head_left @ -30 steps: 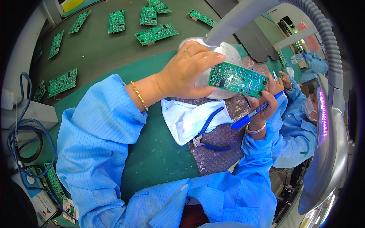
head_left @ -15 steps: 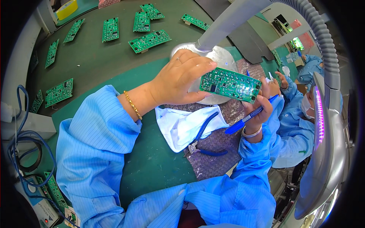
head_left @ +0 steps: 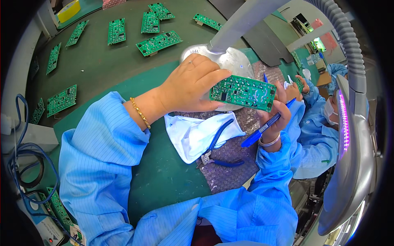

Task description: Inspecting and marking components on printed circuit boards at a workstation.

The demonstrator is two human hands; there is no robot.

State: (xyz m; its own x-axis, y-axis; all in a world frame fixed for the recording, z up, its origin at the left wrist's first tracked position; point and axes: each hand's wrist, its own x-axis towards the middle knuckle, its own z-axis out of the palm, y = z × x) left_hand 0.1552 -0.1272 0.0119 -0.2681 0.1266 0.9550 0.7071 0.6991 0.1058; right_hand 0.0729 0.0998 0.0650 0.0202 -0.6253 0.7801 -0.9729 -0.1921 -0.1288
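Observation:
Between my two hands I hold up a green circuit board (head_left: pixel 243 92), its solder side facing me. My left hand (head_left: pixel 193 84) pinches the board's left end between thumb and fingers. At the other end, my right hand (head_left: pixel 276 115) grips the board's right edge and also keeps a blue marker pen (head_left: pixel 262 130) across its fingers. Below the board lies a white cloth (head_left: pixel 184 137), with blue-handled cutting pliers (head_left: pixel 208 158) resting partly on it. Under these is a sheet of bubble wrap (head_left: pixel 230 178) on the green mat (head_left: pixel 164 184).
Several more boards (head_left: pixel 159 43) are spread over the dark far surface. A lamp's round base (head_left: pixel 234 61) stands just behind my hands, and its lit head (head_left: pixel 349 164) hangs at right. Blue cables (head_left: pixel 18 151) loop at left. A masked co-worker (head_left: pixel 320 131) sits at right, holding a board.
The board has shifted slightly left and turned a little, and the bright glare on it has faded. Both hands still hold it; the pen stays in my right hand.

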